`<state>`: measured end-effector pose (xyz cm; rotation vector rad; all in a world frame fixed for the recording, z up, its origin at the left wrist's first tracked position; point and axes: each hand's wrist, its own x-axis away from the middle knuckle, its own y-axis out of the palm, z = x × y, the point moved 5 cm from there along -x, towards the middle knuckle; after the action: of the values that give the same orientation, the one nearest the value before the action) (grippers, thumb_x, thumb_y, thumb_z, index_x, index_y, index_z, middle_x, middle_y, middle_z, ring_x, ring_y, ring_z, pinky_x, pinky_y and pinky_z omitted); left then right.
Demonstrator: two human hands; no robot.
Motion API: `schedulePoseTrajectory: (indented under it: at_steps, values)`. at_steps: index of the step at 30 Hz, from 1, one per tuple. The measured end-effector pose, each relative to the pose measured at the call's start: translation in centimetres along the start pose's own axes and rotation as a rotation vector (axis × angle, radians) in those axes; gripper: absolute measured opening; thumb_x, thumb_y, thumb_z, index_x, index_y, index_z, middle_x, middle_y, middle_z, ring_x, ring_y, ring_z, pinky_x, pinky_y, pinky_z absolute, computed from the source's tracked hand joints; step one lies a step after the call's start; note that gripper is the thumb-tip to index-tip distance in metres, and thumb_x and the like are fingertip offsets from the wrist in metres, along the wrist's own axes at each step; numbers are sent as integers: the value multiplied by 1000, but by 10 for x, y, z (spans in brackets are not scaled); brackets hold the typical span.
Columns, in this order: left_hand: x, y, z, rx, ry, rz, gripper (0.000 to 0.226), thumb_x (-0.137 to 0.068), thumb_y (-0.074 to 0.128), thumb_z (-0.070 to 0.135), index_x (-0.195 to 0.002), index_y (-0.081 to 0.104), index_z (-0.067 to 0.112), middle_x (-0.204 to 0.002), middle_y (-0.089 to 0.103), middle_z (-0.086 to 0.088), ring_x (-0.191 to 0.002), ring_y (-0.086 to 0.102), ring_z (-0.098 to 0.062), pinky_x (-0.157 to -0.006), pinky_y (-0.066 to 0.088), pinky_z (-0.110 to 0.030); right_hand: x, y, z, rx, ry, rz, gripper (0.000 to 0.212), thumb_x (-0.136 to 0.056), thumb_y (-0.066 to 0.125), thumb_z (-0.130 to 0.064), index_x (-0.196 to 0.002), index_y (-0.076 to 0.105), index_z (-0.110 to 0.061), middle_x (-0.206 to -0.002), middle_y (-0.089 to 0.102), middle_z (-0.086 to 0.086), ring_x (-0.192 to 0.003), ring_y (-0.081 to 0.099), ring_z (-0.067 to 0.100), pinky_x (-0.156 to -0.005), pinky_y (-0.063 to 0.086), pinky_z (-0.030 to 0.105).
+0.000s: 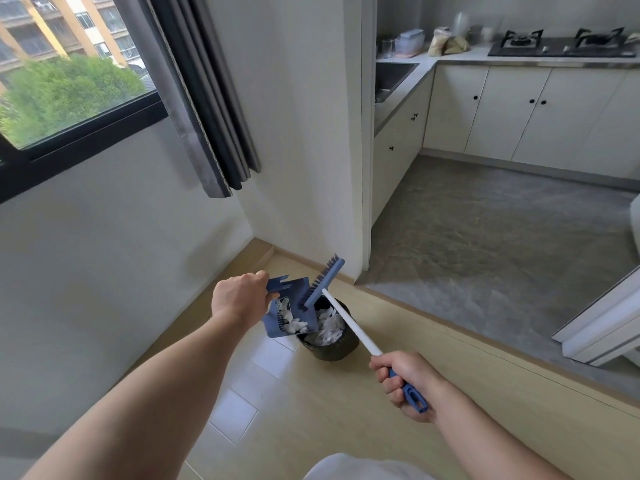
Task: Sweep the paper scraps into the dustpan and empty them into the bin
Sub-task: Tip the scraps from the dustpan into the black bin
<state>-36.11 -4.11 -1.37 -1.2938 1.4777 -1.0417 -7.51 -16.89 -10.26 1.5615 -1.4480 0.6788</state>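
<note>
Daylight comes in through a black-framed window on the left, with trees and apartment blocks outside and a grey curtain bunched at its right edge. White walls meet a pale wood floor. To the right, grey stone-look flooring runs up to cream cabinets. A sink and a gas hob sit in the counter.

I read dustpan as matt blue plastic | brush: same blue plastic head, dark stiff bristles, smooth white shaft, blue plastic grip | paper scraps: white, crumpled, matt | bin: dark, smooth wall, faint sheen | floor: pale wood-look boards, slight gloss | curtain: grey cloth, matt | kitchen floor: grey stone-look, matt
</note>
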Motion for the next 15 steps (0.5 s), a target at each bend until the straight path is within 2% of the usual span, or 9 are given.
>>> schedulePoseTrajectory:
  at_steps: [3, 7, 11, 15]
  values:
    - [0, -1, 2, -2, 7, 2, 38, -97, 48, 60, -101, 58, 23, -91, 70, 3, -81, 69, -25, -59, 39, -30, -2, 4, 3, -1, 15, -38, 6, -97, 56, -14, -92, 54, -10, -59, 46, -3, -36, 33, 4, -30, 27, 16]
    - [-2, -3, 5, 1, 11, 1, 38, -98, 47, 60, -100, 57, 23, -91, 69, 4, -81, 69, -25, -59, 40, -30, -4, 8, 8, 13, 53, -72, 10, -96, 56, -13, -87, 52, -11, -58, 46, -4, -36, 33, 4, -29, 27, 16]
    - [-3, -3, 5, 7, 14, 3, 38, -98, 47, 59, -100, 56, 22, -91, 69, 5, -80, 68, -24, -59, 40, -30, 3, 9, 10, 112, 61, -19, 24, -94, 56, -11, -71, 50, -14, -51, 44, -5, -34, 34, 4, -31, 27, 15]
    - [-2, -3, 2, 2, 6, 3, 37, -98, 48, 58, -100, 56, 22, -92, 70, 4, -82, 69, -25, -59, 40, -31, 5, 6, 11, 166, 59, 49, 29, -94, 56, -11, -66, 49, -14, -49, 43, -5, -32, 33, 4, -32, 27, 15]
